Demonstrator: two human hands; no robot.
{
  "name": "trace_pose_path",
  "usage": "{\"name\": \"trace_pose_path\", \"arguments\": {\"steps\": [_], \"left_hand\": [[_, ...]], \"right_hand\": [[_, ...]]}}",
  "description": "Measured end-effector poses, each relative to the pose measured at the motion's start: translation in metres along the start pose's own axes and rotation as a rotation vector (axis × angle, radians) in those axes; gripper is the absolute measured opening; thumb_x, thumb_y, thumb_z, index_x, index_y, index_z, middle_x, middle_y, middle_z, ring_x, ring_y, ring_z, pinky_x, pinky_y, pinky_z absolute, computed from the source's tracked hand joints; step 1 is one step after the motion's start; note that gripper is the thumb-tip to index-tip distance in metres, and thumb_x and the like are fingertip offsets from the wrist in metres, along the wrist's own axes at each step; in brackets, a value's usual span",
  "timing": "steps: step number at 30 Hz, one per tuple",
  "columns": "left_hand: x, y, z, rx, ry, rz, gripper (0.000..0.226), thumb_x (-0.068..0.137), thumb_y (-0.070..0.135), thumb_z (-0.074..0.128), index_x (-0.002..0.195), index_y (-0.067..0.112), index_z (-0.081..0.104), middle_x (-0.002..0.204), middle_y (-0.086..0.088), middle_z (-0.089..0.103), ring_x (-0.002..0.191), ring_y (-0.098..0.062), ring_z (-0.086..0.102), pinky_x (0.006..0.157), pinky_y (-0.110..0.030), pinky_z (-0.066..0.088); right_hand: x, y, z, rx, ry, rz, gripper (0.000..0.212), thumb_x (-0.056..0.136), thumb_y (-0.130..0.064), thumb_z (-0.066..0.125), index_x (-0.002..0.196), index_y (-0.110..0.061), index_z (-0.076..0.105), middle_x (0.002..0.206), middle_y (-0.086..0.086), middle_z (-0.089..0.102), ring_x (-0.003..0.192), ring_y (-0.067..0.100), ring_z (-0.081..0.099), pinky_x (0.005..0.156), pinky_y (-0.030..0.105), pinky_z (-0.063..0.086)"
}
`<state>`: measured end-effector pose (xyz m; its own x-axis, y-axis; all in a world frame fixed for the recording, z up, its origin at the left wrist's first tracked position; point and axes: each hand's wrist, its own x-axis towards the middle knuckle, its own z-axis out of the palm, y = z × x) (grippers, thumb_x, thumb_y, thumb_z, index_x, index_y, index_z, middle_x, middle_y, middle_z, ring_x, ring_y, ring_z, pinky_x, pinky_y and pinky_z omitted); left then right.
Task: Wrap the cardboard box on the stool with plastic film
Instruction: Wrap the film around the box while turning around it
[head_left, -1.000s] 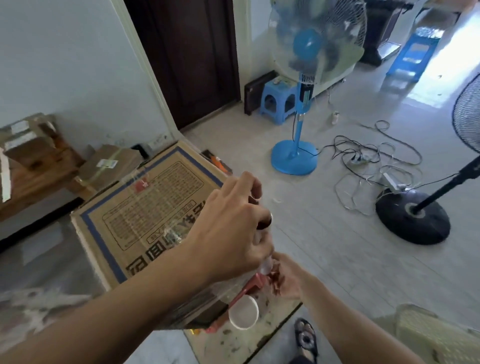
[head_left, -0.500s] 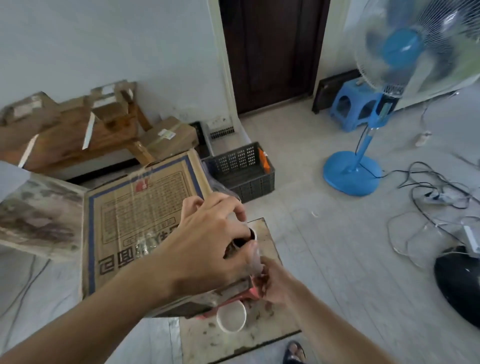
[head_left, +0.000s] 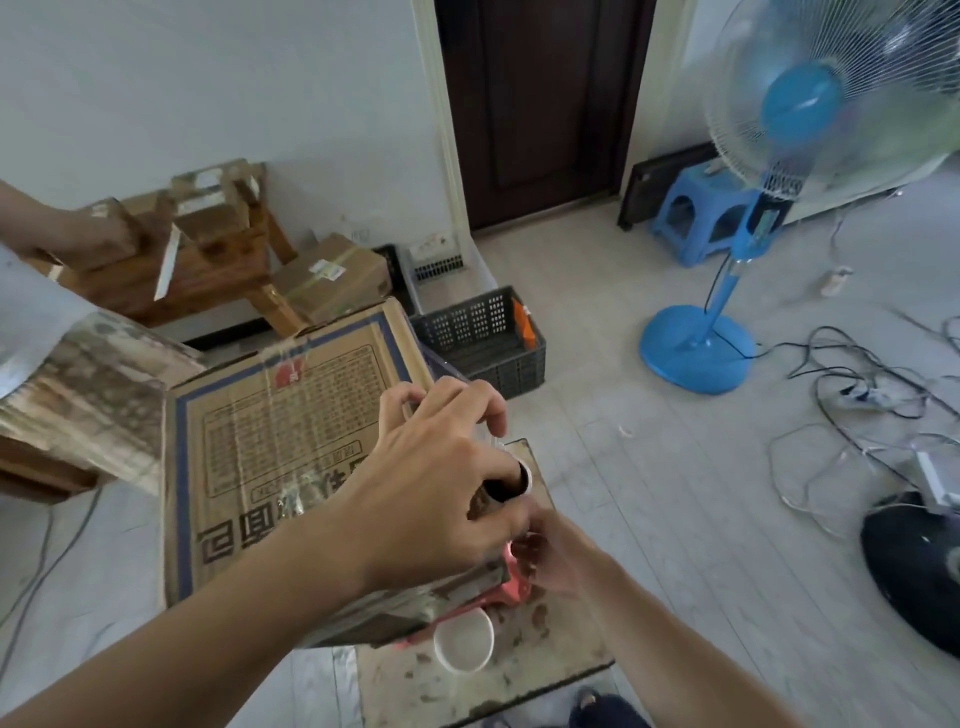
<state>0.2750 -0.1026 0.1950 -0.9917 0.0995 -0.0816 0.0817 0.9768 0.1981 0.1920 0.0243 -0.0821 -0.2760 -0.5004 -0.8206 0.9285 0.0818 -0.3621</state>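
Note:
The cardboard box, printed with a blue border, rests on a red stool, and shiny plastic film lies across its top. At the box's right edge a film roll stands upright. My left hand grips the roll's top end. Lower down, my right hand holds its bottom end, which is mostly hidden. Film runs from the roll onto the box.
The stool stands on a stained board beside a white cylinder. Behind are a black crate, a wooden bench and a blue fan. Cables and a black fan base lie right. Another person's arm shows far left.
The view has swung left, bringing the bench and crate into sight. Both hands have stayed on the film roll at the box's right edge, and my left fingers have spread a little.

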Motion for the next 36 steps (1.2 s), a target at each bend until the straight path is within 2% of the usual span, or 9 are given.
{"name": "trace_pose_path", "arguments": {"steps": [3,8,14,18,21,24,26,30,36], "left_hand": [[-0.005,0.01,0.001,0.01,0.004,0.001,0.027,0.083,0.052,0.049,0.07,0.033,0.062,0.115,0.014,0.043,0.118,-0.006,0.035,0.107,-0.043,0.019],[-0.003,0.021,0.015,0.059,0.094,-0.135,0.038,0.082,0.064,0.052,0.078,0.033,0.075,0.109,0.014,0.049,0.111,-0.007,0.044,0.105,-0.044,0.027],[0.015,0.025,0.014,-0.027,0.142,-0.319,0.029,0.08,0.045,0.061,0.058,0.04,0.042,0.107,0.018,0.047,0.104,-0.003,0.05,0.096,-0.04,0.031],[0.027,0.029,0.008,-0.038,0.088,-0.479,0.044,0.083,0.043,0.06,0.052,0.033,0.03,0.113,0.025,0.038,0.114,0.002,0.042,0.099,-0.036,0.023],[0.035,0.035,0.005,-0.042,0.085,-0.609,0.039,0.084,0.046,0.056,0.053,0.026,0.042,0.116,0.025,0.036,0.118,0.003,0.037,0.101,-0.039,0.025],[0.046,0.047,0.006,-0.056,0.136,-0.737,0.041,0.084,0.052,0.06,0.053,0.028,0.047,0.126,0.021,0.039,0.127,0.0,0.034,0.104,-0.04,0.024],[0.052,0.056,0.009,-0.027,0.177,-0.82,0.043,0.083,0.056,0.063,0.052,0.033,0.045,0.136,0.016,0.042,0.133,-0.006,0.033,0.104,-0.04,0.023],[0.06,0.069,0.012,0.04,0.247,-0.972,0.034,0.082,0.053,0.061,0.057,0.038,0.044,0.142,0.005,0.046,0.138,-0.018,0.034,0.104,-0.048,0.027],[0.062,0.074,0.016,0.0,0.298,-0.983,0.039,0.085,0.038,0.069,0.063,0.037,0.037,0.139,0.006,0.045,0.134,-0.016,0.032,0.101,-0.04,0.024]], "right_hand": [[-0.001,-0.001,-0.001,0.069,-0.1,-0.058,0.013,0.084,-0.01,0.062,0.083,0.001,0.068,0.071,0.013,0.062,0.064,0.023,0.059,0.06,0.031,0.048],[0.008,-0.005,-0.012,0.019,-0.14,-0.036,0.042,0.089,-0.009,0.06,0.129,0.006,0.059,0.097,0.016,0.064,0.086,0.027,0.061,0.072,0.036,0.051],[0.024,-0.028,-0.032,-0.012,-0.139,0.169,0.02,0.088,-0.007,0.058,0.104,-0.01,0.069,0.084,0.003,0.068,0.078,0.016,0.061,0.066,0.028,0.047],[0.036,-0.053,-0.032,-0.213,-0.096,0.291,0.044,0.086,-0.05,0.065,0.069,-0.01,0.073,0.058,0.006,0.058,0.062,0.021,0.046,0.066,0.031,0.036],[0.045,-0.067,-0.025,-0.33,-0.092,0.348,0.032,0.086,-0.044,0.071,0.077,-0.016,0.059,0.051,0.003,0.051,0.051,0.018,0.041,0.064,0.028,0.033],[0.055,-0.072,-0.016,-0.319,-0.121,0.399,0.019,0.089,-0.031,0.07,0.087,-0.015,0.058,0.055,0.005,0.061,0.058,0.019,0.052,0.06,0.026,0.045],[0.054,-0.075,-0.01,-0.261,-0.162,0.416,0.018,0.093,-0.027,0.066,0.088,-0.011,0.058,0.068,0.009,0.063,0.066,0.019,0.058,0.053,0.028,0.046],[0.058,-0.077,-0.01,-0.211,-0.175,0.396,0.023,0.097,-0.024,0.057,0.113,-0.007,0.057,0.092,0.012,0.06,0.082,0.022,0.058,0.066,0.032,0.043],[0.068,-0.086,-0.015,-0.267,-0.2,0.386,0.009,0.094,-0.015,0.056,0.094,-0.007,0.06,0.076,0.006,0.054,0.066,0.016,0.047,0.059,0.029,0.037]]}}
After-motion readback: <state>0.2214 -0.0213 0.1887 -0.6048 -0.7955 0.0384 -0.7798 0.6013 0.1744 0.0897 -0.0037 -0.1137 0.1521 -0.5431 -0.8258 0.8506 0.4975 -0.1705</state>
